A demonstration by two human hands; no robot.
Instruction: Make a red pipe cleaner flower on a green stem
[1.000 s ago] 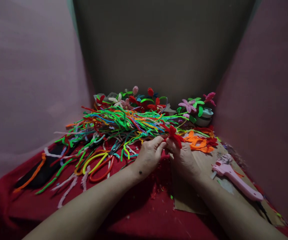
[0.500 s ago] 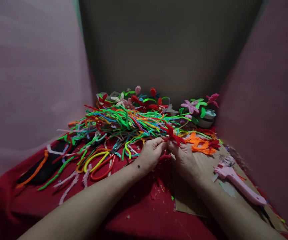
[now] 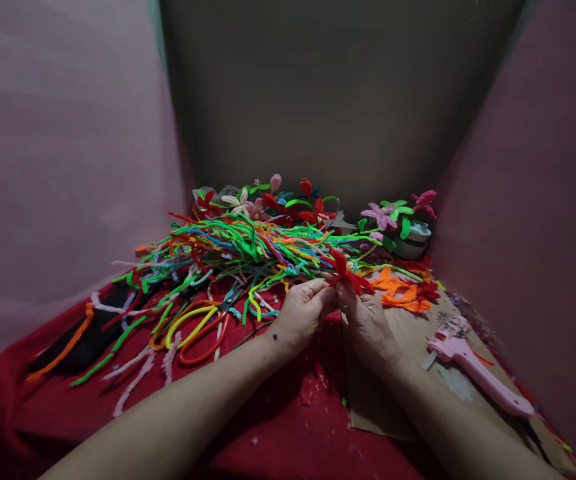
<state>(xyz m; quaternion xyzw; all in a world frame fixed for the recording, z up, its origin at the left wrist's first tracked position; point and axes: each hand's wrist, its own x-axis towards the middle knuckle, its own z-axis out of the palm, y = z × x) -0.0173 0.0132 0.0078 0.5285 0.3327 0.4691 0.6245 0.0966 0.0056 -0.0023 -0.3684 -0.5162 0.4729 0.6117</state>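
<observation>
A red pipe-cleaner flower [image 3: 343,269] with several pointed petals is held up between both hands, in front of the heap of pipe cleaners [image 3: 253,240]. My left hand [image 3: 303,310] pinches it from the left side, its thumb and forefinger closed at a petal. Beneath the flower, my right hand [image 3: 371,327] is closed on its base, with the thumb toward me. A small pale bit shows near the flower's centre. The fingertips partly hide the underside of the flower, and any stem is out of sight.
Scissors [image 3: 198,331] with yellow and red handles lie left of my hands on red cloth [image 3: 248,420]. At right, a pink glue gun [image 3: 478,370] rests on cardboard [image 3: 383,400], near orange pipe-cleaner shapes [image 3: 401,291]. Finished flowers [image 3: 381,215] stand at the back, beside a pale pot [image 3: 413,240].
The red flower has turned slightly in my fingers, its petals now spreading more and its pale centre showing. Both hands keep their grip in nearly the same place.
</observation>
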